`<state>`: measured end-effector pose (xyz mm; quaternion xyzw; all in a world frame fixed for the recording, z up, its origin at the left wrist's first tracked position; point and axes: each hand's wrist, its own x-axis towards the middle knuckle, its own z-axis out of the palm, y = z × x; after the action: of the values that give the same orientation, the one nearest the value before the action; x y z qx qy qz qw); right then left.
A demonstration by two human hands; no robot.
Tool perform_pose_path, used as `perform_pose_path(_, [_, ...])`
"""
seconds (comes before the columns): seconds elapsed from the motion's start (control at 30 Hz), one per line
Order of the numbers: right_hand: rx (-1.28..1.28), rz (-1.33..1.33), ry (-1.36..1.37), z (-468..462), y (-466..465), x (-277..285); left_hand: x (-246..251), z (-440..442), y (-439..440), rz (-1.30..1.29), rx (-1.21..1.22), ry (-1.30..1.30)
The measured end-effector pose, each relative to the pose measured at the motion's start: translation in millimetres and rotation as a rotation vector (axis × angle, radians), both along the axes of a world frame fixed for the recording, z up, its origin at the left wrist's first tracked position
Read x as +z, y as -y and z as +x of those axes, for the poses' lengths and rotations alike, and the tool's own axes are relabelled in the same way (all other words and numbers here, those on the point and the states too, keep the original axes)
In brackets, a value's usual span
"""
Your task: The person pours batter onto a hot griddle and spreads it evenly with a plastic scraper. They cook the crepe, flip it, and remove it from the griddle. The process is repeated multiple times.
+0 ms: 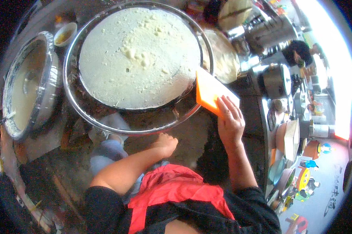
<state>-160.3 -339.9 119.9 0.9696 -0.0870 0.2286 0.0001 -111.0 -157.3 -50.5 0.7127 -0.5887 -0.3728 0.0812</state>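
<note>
A round griddle bears a thin, pale sheet of batter (pixel 111 67) with raised bubbles and a small hole. Around it runs a shiny metal ring (pixel 89 120), with a dark gap between the two. My right hand (pixel 231 115) grips an orange flat scraper (pixel 214 90) over the ring's lower right side. The scraper's far corner is close to the batter's right edge. My left hand (pixel 165 145) is curled into a fist just below the near part of the ring; nothing shows in it. Whether it touches the ring is unclear.
A large basin of pale batter (pixel 27 90) stands left, a ladle-like shape within. Beside it is a small white bowl (pixel 65 34). Right of the griddle lies a pale, round, sheet-like thing (pixel 222 55). Pots (pixel 275 80) and bowls (pixel 277 171) line the right counter; a person (pixel 297 54) is beyond.
</note>
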Motion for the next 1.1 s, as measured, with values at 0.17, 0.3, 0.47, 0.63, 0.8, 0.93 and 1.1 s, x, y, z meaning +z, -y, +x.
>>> perform_pose_path(0.17, [0.015, -0.068, 0.016, 1.6, -1.5, -12.7, 8.1, 3.7, 10.1, 0.043, -0.012, -0.028])
perform_pose_path(0.3, [0.031, -0.151, 0.029, -1.4, -3.2, -23.2, -0.8, -0.1, 16.8, 0.045, -0.05, -0.034])
perform_pose_path(0.47, [0.058, -0.18, -0.014, -8.7, -4.8, -24.4, 3.0, 6.4, 20.4, 0.056, -0.066, -0.06])
perform_pose_path(0.63, [0.05, -0.153, 0.001, -8.9, -6.1, -22.4, -14.7, 4.4, 15.4, -0.02, 0.004, -0.146])
perform_pose_path(0.8, [0.072, -0.155, -0.052, -14.7, -11.5, -23.1, -14.3, 10.2, 13.9, -0.044, 0.009, -0.198])
perform_pose_path(0.93, [0.116, -0.147, -0.09, -26.4, -12.3, -20.4, -17.8, 7.2, 11.2, -0.069, 0.012, -0.113])
perform_pose_path(1.1, [0.08, -0.164, -0.022, -17.7, -7.8, -14.9, -31.4, 7.3, 12.3, -0.082, -0.072, -0.073])
